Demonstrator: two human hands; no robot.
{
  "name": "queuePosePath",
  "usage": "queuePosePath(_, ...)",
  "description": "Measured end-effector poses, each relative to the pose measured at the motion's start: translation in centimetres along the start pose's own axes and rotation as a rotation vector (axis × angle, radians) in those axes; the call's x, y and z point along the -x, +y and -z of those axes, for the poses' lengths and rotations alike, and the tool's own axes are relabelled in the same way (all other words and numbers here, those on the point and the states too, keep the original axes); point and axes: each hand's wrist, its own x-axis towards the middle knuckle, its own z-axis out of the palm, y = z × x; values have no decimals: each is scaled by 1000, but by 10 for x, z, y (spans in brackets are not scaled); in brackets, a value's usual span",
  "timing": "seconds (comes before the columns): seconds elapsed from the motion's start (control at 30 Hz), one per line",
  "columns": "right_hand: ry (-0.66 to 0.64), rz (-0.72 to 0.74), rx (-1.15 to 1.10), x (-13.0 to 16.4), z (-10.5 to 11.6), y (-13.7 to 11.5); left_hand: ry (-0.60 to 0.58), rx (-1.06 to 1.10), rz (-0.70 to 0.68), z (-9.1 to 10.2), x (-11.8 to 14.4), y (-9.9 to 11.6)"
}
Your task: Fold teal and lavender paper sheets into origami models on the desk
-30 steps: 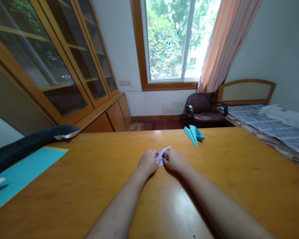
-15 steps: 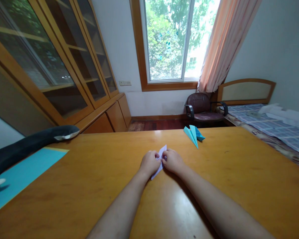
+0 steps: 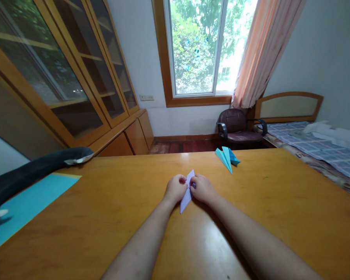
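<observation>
A folded piece of lilac paper [image 3: 186, 201] is held between my two hands above the middle of the table. It is narrow, with one pointed end away from me and the other toward me. From the left side, my left hand [image 3: 175, 189] pinches its edge with curled fingers. My right hand [image 3: 202, 188] grips the opposite edge, fingers bent in against the paper. The hands nearly meet at the paper's middle and hide part of it there.
A light-blue paper plane [image 3: 225, 158] and a darker blue folded paper [image 3: 235, 158] lie near the wooden table's [image 3: 105, 217] far edge. At left, a dark plush toy [image 3: 41, 165] rests over a turquoise sheet [image 3: 37, 202]. Beyond the table stands a chair [image 3: 236, 126].
The lilac paper has turned slightly, its near tip shifting right and showing more surface. Both hands keep their grip and have hardly moved.
</observation>
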Motion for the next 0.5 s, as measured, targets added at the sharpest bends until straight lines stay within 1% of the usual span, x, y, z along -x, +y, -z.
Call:
queuePosePath(0.13, 15, 3, -30, 0, 0, 1, 11, 45, 12, -2, 1, -1)
queuePosePath(0.2, 17, -11, -67, 0, -1, 3, 10, 134, 41, -2, 1, -1)
queuePosePath(0.27, 59, -32, -143, -1, -4, 5, 22, 267, 78, -2, 0, 1)
queuePosePath(0.33, 174, -72, -276, -4, -8, 7, 65, 403, 109, -1, -2, 3)
queuePosePath(0.4, 292, -141, -443, -8, -13, 9, 125, 508, 132, 1, -4, 5)
queuePosePath(0.43, 321, -187, -533, -10, -16, 9, 157, 549, 142, 3, -5, 5)
queuePosePath(0.5, 312, -272, -735, -14, -19, 9, 202, 625, 160, 5, -6, 6)
